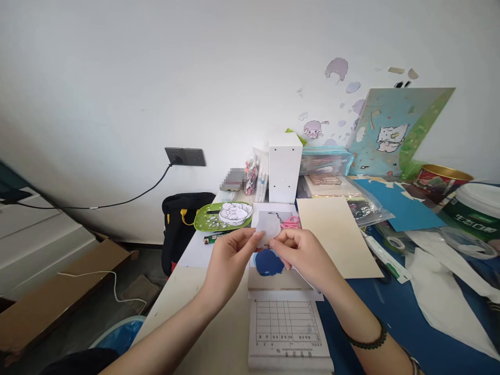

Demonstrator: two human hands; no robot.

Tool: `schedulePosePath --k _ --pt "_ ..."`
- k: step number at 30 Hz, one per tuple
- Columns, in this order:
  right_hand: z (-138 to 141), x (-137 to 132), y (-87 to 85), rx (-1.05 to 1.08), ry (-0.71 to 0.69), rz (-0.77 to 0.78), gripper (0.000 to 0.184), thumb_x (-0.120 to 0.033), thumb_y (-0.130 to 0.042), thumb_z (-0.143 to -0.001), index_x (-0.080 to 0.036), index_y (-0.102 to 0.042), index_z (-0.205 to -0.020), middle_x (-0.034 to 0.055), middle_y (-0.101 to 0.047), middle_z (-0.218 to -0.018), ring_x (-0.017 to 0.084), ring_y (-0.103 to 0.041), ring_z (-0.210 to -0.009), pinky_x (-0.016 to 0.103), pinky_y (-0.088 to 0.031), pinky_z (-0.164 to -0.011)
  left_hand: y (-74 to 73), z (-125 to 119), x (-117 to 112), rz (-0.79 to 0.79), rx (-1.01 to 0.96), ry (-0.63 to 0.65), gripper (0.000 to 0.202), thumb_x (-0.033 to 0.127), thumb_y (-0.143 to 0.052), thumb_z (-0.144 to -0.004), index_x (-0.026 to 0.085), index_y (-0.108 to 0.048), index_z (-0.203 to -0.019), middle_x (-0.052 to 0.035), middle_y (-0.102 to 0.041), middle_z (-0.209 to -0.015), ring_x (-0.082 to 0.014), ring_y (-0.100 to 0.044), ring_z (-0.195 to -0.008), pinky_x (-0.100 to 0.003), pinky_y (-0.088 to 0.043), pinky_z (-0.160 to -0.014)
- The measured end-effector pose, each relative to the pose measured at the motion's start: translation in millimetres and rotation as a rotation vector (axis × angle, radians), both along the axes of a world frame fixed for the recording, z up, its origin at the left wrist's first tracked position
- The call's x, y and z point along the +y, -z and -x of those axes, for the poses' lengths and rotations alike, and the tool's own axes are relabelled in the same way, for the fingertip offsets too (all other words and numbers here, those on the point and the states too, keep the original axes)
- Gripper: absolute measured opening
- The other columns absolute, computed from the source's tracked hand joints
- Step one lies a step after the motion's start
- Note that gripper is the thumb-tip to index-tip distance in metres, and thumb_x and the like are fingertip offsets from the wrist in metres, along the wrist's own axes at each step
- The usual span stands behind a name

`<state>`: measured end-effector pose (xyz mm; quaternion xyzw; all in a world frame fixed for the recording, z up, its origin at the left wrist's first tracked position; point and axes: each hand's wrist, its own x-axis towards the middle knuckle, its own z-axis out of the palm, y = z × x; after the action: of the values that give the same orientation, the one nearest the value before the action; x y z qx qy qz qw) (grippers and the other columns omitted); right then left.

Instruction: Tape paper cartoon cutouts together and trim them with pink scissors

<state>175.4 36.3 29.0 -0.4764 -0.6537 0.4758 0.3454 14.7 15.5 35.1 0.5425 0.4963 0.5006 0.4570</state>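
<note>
A small white paper cutout (268, 227) with a rounded outline is held up over the desk between both hands. My left hand (237, 252) pinches its left edge between thumb and fingers. From the lower right, my right hand (299, 251) grips the same cutout with closed fingertips. Below the hands lies a dark blue cut shape (269, 262) on a grey-brown sheet (281, 282). Just behind the cutout, pink-handled scissors (291, 222) rest partly hidden. Nearer me is a booklet with a printed grid (287, 325).
To the left stands a green tray (203, 219) with a drawn paper cutout (235, 213). A cream sheet (338, 237), blue paper (402, 203), white paper scraps (441, 297) and a large tub (476, 208) lie rightward. A white box (285, 166) stands at the back.
</note>
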Motion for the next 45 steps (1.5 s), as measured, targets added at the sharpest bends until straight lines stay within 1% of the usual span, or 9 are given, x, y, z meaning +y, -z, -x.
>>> schedulePosePath --k 5,11,15,18,21,24,27,37,45 --pt "3.2 -2.0 -0.4 -0.08 0.062 -0.093 0.018 -0.029 -0.054 -0.079 -0.02 -0.054 -0.064 -0.0032 -0.051 -0.048 0.012 -0.048 -0.045 0.024 -0.037 -0.047 5.6 -0.9 -1.0 -0.052 -0.001 0.006 0.025 0.034 -0.065 -0.079 0.018 -0.069 -0.098 -0.0034 -0.076 -0.088 -0.023 -0.069 -0.087 -0.031 -0.055 -0.079" --pt "10.8 -6.0 1.2 -0.188 0.132 -0.291 0.015 -0.027 -0.053 -0.079 -0.021 -0.054 -0.065 -0.0037 -0.05 -0.045 0.012 -0.044 -0.043 0.025 -0.035 -0.047 6.0 1.0 -1.8 -0.189 0.221 -0.08 0.017 0.03 -0.066 -0.078 0.02 -0.072 -0.09 -0.0022 -0.076 -0.083 -0.022 -0.069 -0.078 -0.029 -0.053 -0.073" --pt "9.7 -11.3 2.4 -0.289 0.222 -0.568 0.009 -0.023 -0.054 -0.08 -0.021 -0.059 -0.072 -0.0045 -0.05 -0.045 0.011 -0.043 -0.04 0.025 -0.034 -0.045 9.0 4.5 -5.4 -0.359 0.252 -0.102 0.022 0.03 -0.068 -0.076 0.022 -0.071 -0.096 -0.0031 -0.075 -0.089 -0.0223 -0.067 -0.081 -0.031 -0.051 -0.078" --pt "1.5 -16.1 -0.9 -0.344 0.308 -0.929 0.01 -0.017 -0.053 -0.082 -0.02 -0.061 -0.077 -0.0037 -0.052 -0.046 0.01 -0.044 -0.04 0.024 -0.034 -0.044 7.3 6.7 -6.5 -0.423 0.006 -0.016 0.032 0.042 -0.057 -0.083 0.023 -0.066 -0.107 -0.0062 -0.07 -0.106 -0.0239 -0.062 -0.094 -0.033 -0.048 -0.081" --pt "-7.9 -19.3 -4.6 -0.395 0.282 -1.325 0.007 -0.014 -0.058 -0.082 -0.018 -0.062 -0.085 -0.0007 -0.06 -0.052 0.012 -0.051 -0.045 0.026 -0.037 -0.047 -1.7 7.3 -4.5 -0.211 -0.272 0.103 0.039 0.049 -0.041 -0.088 0.019 -0.067 -0.089 -0.0061 -0.067 -0.086 -0.0198 -0.059 -0.079 -0.029 -0.047 -0.069" --pt "-11.9 -19.4 -4.0 -0.456 0.174 -1.501 0.015 -0.015 -0.062 -0.082 -0.018 -0.062 -0.096 0.0007 -0.065 -0.058 0.013 -0.055 -0.051 0.027 -0.036 -0.048 -11.2 7.0 -2.1 0.144 -0.366 0.341 0.048 0.057 -0.042 -0.084 0.017 -0.065 -0.075 -0.0043 -0.061 -0.067 -0.0156 -0.054 -0.061 -0.025 -0.043 -0.057" --pt "-10.5 -18.2 -0.2 -0.493 0.139 -1.543 0.02 -0.013 -0.06 -0.082 -0.019 -0.062 -0.101 -0.0011 -0.063 -0.058 0.012 -0.053 -0.05 0.028 -0.033 -0.047 -14.4 7.4 -1.4 0.309 -0.38 0.451 0.044 0.059 -0.053 -0.077 0.017 -0.064 -0.075 -0.0015 -0.057 -0.059 -0.0124 -0.05 -0.052 -0.023 -0.039 -0.051" --pt "-7.8 -16.0 3.0 -0.474 0.145 -1.528 0.02 -0.013 -0.06 -0.084 -0.018 -0.058 -0.104 0.0007 -0.068 -0.063 0.013 -0.054 -0.05 0.028 -0.037 -0.048 -10.8 15.5 4.4 0.402 -0.351 0.537 0.024 0.037 -0.078 -0.064 0.016 -0.066 -0.065 0.0025 -0.055 -0.055 -0.0064 -0.045 -0.045 -0.019 -0.037 -0.047" --pt "-3.0 -14.1 0.5 -0.285 0.135 -1.355 0.015 -0.015 -0.058 -0.085 -0.014 -0.062 -0.099 0.0033 -0.067 -0.06 0.013 -0.055 -0.048 0.026 -0.039 -0.046 -12.0 16.4 5.5 0.28 -0.332 0.517 0.014 0.03 -0.076 -0.069 0.017 -0.07 -0.069 0.0018 -0.06 -0.06 -0.0073 -0.051 -0.053 -0.019 -0.041 -0.055"
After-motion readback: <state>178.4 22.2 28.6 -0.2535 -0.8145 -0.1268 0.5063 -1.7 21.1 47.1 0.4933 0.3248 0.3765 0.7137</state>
